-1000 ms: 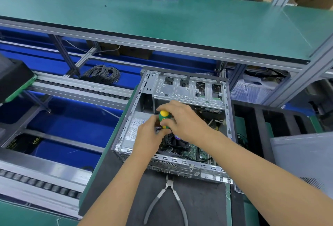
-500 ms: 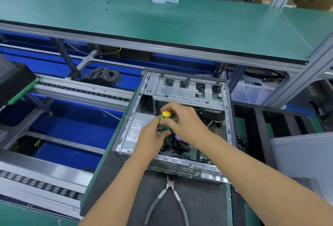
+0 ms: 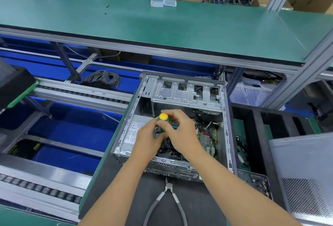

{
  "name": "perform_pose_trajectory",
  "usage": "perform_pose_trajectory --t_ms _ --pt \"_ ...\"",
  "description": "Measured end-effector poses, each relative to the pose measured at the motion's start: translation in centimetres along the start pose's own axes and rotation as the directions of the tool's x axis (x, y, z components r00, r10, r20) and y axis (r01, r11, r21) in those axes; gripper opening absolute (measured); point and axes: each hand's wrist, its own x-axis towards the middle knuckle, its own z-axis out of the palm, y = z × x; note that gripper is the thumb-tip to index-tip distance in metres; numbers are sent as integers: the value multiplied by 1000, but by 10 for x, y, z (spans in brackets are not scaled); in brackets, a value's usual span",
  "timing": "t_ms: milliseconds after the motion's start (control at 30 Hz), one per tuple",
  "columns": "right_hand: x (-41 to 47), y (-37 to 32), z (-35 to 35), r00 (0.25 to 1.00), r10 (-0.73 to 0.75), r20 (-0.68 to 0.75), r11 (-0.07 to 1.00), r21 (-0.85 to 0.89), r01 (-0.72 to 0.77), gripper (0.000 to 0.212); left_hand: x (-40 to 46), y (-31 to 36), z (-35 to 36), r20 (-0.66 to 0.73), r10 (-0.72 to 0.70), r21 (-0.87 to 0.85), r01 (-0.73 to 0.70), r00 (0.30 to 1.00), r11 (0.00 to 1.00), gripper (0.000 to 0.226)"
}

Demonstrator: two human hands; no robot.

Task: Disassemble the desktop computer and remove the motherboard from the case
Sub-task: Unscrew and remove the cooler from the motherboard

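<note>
My right hand (image 3: pixel 182 132) curls round the screwdriver (image 3: pixel 163 120), its yellow cap up, shaft pointing down into the case (image 3: pixel 226 125). My left hand (image 3: pixel 148 139) pinches the shaft lower down, just beside the right. The tip is hidden behind my fingers. The motherboard (image 3: pixel 207 136) sits inside the open case, to the right of my hands; the power supply (image 3: pixel 132 132) lies left of them. Pliers (image 3: pixel 166 200) lie on the mat (image 3: pixel 111 186) near the case's front edge. A side panel (image 3: pixel 304 171) rests far right.
</note>
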Motion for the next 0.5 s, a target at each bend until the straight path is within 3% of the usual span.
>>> perform_pose_trajectory --t_ms 133,267,367,500 --pt "-3 2 0 995 -19 97 994 -107 29 33 0 0 -2 -27 -42 -19 42 999 999 34" --pt "-8 4 1 986 118 122 993 -6 -118 54 2 0 -1 -39 -133 -51 131 990 990 30" --pt "-10 2 8 982 189 -28 973 142 -183 39 3 0 0 -42 -150 -40 149 988 988 37" --pt "-13 2 12 994 101 -52 990 105 -95 23 0 -1 -2 -8 -63 -77 62 998 995 46"
